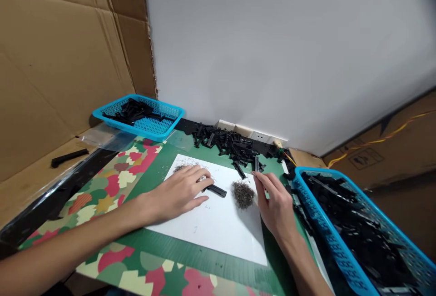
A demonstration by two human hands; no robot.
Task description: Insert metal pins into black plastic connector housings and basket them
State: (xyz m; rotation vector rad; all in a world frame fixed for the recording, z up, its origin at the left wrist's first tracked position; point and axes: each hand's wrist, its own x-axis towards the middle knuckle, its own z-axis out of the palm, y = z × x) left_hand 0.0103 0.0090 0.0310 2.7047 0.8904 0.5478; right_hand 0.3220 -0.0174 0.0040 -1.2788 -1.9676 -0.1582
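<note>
My left hand [184, 191] rests over a white paper sheet [204, 228], thumb and fingers apart. Its index finger lies over the near end of a slim black plastic part [217, 190]. Beside those fingers, partly covered, is a scatter of tiny metal pieces [180, 167]. My right hand [275, 200] is closed in a pinch at the sheet's right edge, with a small black plastic part [256, 164] at its fingertips. Just left of that hand sits a heap of fine, dark metal pieces [243, 195].
Many black parts [231, 141] lie piled behind the sheet, before a power strip [260, 137]. Blue baskets holding black parts stand at back left [156, 127] and right [327, 223]. A long black piece [70, 157] lies on cardboard at left.
</note>
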